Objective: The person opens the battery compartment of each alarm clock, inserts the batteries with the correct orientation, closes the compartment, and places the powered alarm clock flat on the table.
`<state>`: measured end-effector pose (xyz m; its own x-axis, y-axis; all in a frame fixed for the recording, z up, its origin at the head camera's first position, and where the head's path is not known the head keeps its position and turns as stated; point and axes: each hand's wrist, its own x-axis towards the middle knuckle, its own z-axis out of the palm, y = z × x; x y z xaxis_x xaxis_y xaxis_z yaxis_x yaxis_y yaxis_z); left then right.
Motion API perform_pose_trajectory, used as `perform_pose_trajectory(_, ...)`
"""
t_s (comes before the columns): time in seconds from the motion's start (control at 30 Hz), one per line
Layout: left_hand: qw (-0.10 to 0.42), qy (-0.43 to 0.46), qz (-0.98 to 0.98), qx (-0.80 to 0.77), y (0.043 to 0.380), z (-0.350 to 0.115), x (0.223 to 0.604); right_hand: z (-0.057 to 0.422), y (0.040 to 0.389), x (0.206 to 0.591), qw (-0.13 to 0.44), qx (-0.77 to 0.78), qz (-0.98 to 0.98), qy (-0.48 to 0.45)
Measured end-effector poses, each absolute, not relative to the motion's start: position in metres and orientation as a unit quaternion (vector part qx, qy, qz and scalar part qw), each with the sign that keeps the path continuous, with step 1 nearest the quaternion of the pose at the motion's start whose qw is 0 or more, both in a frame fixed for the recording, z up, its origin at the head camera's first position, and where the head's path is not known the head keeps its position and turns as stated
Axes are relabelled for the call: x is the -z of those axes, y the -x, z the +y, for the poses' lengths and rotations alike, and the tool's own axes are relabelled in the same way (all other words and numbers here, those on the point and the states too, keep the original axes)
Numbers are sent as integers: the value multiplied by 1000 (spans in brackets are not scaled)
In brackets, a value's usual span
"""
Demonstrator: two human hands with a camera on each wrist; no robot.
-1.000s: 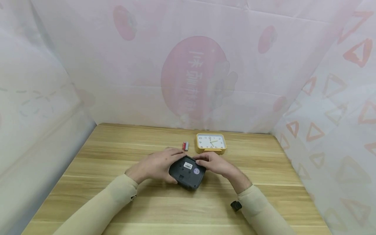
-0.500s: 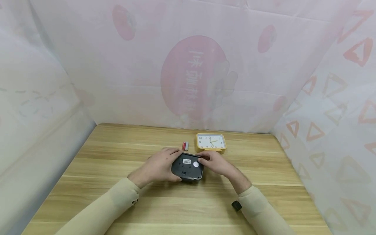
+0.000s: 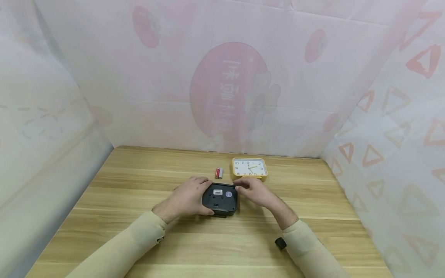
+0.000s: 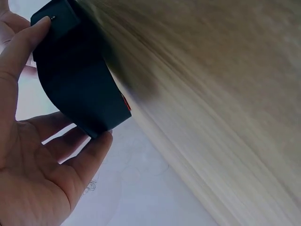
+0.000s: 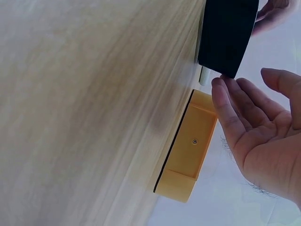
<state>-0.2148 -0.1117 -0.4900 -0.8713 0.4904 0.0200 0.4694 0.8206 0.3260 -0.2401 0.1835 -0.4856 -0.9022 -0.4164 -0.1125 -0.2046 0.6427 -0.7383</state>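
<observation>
A black clock, turned back side up, shows a white barcode label and a round sticker in the head view. My left hand grips its left side, thumb at the near edge and fingers at the far edge. In the left wrist view, the thumb and fingertips pinch the black casing across its side. My right hand is at the far right corner. In the right wrist view, its extended fingertips are right at the clock's corner, and the thumb stands apart.
Behind the hands lie a yellow alarm clock, face up, and two small batteries, one red and one grey. All rest on a wood-grain table. Printed cloth walls stand at the back and sides.
The black clock has swung from a slanted position to nearly square with the table, shifting slightly left. My left hand turned with it; the right hand's fingers stay near the far right corner.
</observation>
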Motion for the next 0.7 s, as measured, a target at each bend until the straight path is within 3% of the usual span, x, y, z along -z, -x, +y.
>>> perform_pose_trajectory(0.43, 56, -244, 955, -160, 213, -114, 493, 182, 239, 485, 116, 375, 902, 177)
perform_pose_trajectory(0.7, 116, -312, 926, -176, 229, -139, 488, 179, 238, 485, 107, 373, 904, 179)
